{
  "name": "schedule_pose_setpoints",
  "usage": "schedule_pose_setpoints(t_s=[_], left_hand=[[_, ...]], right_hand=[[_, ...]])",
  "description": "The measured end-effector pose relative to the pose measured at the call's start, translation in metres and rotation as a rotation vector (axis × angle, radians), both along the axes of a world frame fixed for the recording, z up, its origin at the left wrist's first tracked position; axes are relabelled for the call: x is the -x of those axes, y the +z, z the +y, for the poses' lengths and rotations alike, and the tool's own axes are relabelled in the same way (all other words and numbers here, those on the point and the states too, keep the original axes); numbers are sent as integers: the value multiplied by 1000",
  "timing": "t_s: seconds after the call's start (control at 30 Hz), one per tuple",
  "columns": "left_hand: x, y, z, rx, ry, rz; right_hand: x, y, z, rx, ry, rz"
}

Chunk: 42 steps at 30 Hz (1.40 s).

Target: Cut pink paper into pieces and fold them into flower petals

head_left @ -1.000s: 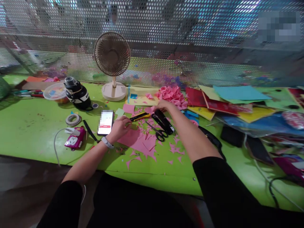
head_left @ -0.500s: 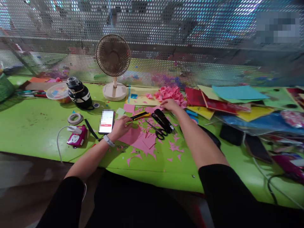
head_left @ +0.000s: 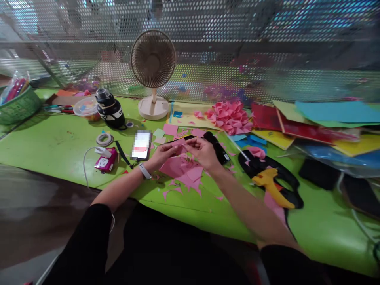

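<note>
Between my two hands is a small pink paper piece (head_left: 179,146). My left hand (head_left: 162,154) pinches its left side and my right hand (head_left: 202,151) grips its right side, fingers closed. Below them lie larger pink sheets (head_left: 185,172) with cut scraps around. A black stapler (head_left: 218,148) rests just right of my right hand. Farther back, a heap of folded pink paper pieces (head_left: 230,118) sits on a pale yellow sheet (head_left: 190,113). The phone (head_left: 141,145) lies left of my left hand. My right hand hides the scissors.
A fan (head_left: 153,59), a black bottle (head_left: 109,111) and a tape roll (head_left: 104,139) stand or lie back left, with a pink power socket (head_left: 107,160) nearer. At right are a yellow glue gun (head_left: 274,187) and stacked coloured sheets (head_left: 335,114).
My right hand has come back from the pink heap to my left hand, and a small pink piece is now held between them. The view has shifted, showing the glue gun.
</note>
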State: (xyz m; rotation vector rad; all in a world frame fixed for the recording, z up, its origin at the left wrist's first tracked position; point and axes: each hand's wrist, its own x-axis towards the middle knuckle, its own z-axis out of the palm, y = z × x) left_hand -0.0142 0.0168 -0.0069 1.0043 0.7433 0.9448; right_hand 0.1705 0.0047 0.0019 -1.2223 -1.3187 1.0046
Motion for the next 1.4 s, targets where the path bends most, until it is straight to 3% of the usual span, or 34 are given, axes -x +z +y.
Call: schedule_pose_setpoints(t_s=[0.13,0.23,0.27,0.33,0.43,0.5,0.57,0.93,1.13,1.27,1.4], left_hand=[[9,2,9,81,90,-60],[14,5,14,121,85,-48],[15,5,14,124,81,-45],[14,6,12,126,51,-63],[11,6,7,174,-57,-99],[9,6,3,228,-106,-98],[7,5,1,265,-125,-100],[6,-3,1,337,-151,-163],[0,-2,-8,290,-180,-130],[-3,-2,-10,258,-159,-173],[-1,-2,-8,203,-165,-207]], right_hand=[[2,12,-26,84,180,33],[1,21,-50,145,638,-199],[2,23,-55,70,686,-291],[2,22,-58,-177,545,-457],[-4,15,-50,-498,162,-674],[-9,9,-42,-588,84,-782],[-12,5,-37,-627,112,-826],[-15,6,-26,-685,282,-699],[-7,-3,-32,-525,146,-523],[2,-7,-30,-347,8,-268],[10,-6,-24,-318,-87,-182]])
